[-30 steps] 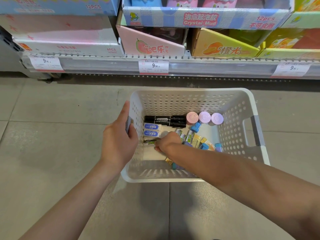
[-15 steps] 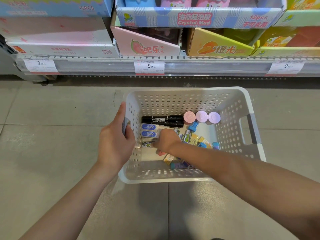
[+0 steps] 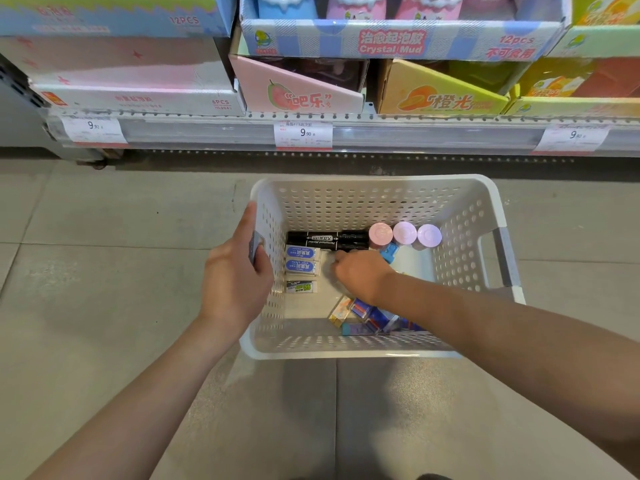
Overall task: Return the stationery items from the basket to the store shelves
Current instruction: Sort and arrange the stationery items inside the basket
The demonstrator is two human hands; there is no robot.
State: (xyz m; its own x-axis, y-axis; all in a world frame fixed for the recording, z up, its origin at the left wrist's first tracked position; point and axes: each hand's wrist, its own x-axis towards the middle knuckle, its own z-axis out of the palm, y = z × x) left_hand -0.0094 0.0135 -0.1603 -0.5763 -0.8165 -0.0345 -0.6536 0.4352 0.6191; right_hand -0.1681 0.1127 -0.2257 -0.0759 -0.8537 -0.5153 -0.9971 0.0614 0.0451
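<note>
left hand (image 3: 239,275) grips basket (image 3: 374,199) handle – right hand (image 3: 360,275) fingers hidden, unclear – beside "permanent marker" pens (image 3: 327,240).

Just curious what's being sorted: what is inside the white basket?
The basket holds black markers, erasers, three round pastel lids and small coloured packs. The right hand and arm cover more items.
</note>
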